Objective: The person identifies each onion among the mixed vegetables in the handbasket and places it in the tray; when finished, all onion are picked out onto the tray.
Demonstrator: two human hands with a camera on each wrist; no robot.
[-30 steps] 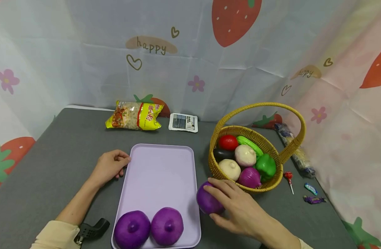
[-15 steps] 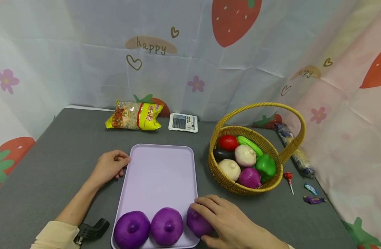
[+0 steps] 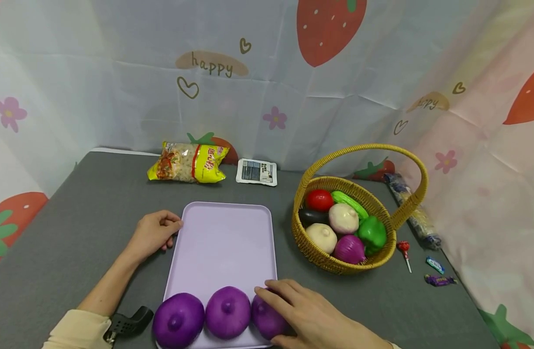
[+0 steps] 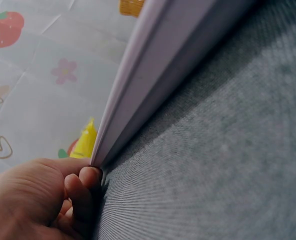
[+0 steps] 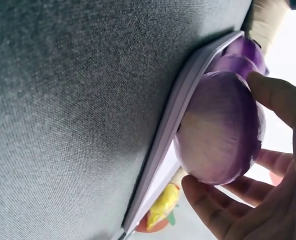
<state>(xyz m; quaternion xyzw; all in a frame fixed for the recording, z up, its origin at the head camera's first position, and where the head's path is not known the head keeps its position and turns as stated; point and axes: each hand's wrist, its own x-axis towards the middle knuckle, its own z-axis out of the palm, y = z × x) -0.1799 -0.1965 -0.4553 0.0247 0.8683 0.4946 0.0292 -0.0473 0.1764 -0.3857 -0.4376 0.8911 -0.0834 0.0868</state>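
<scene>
My right hand (image 3: pixel 310 315) grips a purple onion (image 3: pixel 267 317) at the tray's near right corner, fingers and thumb spread round it in the right wrist view. Left of it, two more purple onions (image 3: pixel 228 312) (image 3: pixel 178 320) sit in a row along the near end of the lilac tray (image 3: pixel 223 242). On the tray's left side, my left hand (image 3: pixel 155 232) pinches the rim between thumb and curled finger, as the left wrist view shows.
Right of the tray stands a wicker basket (image 3: pixel 312 257) of toy vegetables with a tall handle. A yellow food bag (image 3: pixel 188 162) and a white packet (image 3: pixel 256 172) lie at the back. A lollipop (image 3: pixel 404 248), wrapped sweets (image 3: pixel 440 280) and a long packet (image 3: pixel 412 211) lie far right.
My right hand has carried its onion leftward from beside the basket to the tray's near right corner. The other two onions have shifted slightly left. My left hand stays at the rim.
</scene>
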